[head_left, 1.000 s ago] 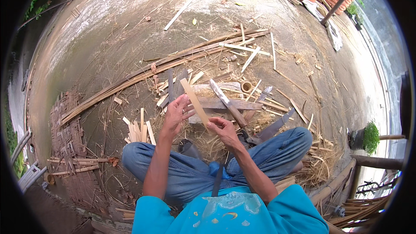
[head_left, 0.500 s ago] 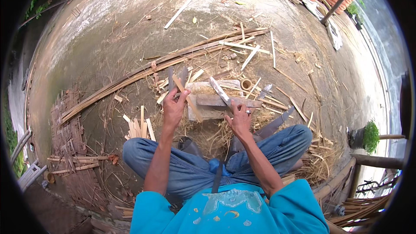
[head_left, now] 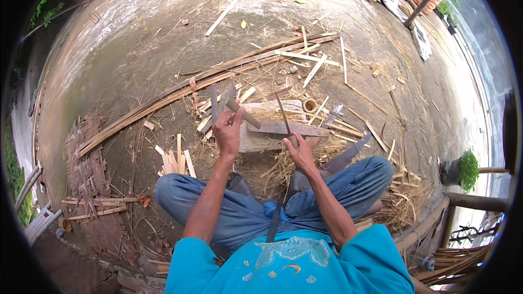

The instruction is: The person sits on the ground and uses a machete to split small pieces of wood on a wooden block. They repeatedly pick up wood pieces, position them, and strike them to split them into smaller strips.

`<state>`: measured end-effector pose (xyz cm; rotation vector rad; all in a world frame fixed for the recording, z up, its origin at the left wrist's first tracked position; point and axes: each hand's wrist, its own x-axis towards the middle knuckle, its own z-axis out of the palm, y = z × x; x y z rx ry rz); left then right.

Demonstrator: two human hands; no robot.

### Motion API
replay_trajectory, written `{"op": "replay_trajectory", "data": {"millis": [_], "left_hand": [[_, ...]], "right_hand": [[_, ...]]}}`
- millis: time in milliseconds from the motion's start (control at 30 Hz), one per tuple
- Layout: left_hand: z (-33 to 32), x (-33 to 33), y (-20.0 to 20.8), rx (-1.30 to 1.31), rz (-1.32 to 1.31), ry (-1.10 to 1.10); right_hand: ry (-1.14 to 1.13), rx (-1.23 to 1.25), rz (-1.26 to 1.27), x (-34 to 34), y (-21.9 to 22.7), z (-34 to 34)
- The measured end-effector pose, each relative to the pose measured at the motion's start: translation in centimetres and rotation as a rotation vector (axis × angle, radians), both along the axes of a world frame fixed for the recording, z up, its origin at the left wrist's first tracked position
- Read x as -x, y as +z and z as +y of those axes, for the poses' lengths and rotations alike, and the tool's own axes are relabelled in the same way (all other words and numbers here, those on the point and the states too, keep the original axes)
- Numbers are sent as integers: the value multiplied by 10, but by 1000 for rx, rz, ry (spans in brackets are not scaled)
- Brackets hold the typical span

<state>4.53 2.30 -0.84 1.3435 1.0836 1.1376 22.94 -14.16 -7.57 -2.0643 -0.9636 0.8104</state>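
Note:
Between the fingers of my left hand (head_left: 227,130) is a short strip of bamboo (head_left: 244,115), its greenish-brown face showing. My right hand (head_left: 299,149) is wrapped round the handle of a knife (head_left: 283,112). The thin dark blade points up and away from me, seen nearly edge-on, apart from the strip. Below and between both hands lies a flat wooden piece with a pointed right end (head_left: 286,127), resting on a pale block (head_left: 250,142). A hollow bamboo section (head_left: 309,105) stands just beyond the block.
Long split bamboo poles (head_left: 163,99) run diagonally across the ground ahead. Short pale strips (head_left: 175,160) lie left of my knee, and a large dark blade (head_left: 348,155) beside my right leg. Shavings (head_left: 400,207) pile up at the right. A potted plant (head_left: 467,170) stands farther right.
My left hand has moved right and turned the strip, so its greenish face shows instead of the pale one. The knife has rotated from its shiny flat side to nearly edge-on.

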Motion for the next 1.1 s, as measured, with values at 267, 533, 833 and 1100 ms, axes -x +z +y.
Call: {"op": "replay_trajectory", "data": {"millis": [267, 533, 833, 1100], "left_hand": [[-12, -4, -19, -79, 147, -72], [-19, -6, -6, -72, 165, -182], [-26, -4, -1, -77, 60, -268], [-32, -3, 12, -96, 93, -309]], "right_hand": [[-138, -105, 699, 44, 67, -9], [77, -210, 714, 54, 126, 12], [84, -146, 678, 63, 159, 20], [90, -149, 618, 68, 169, 26]]}}
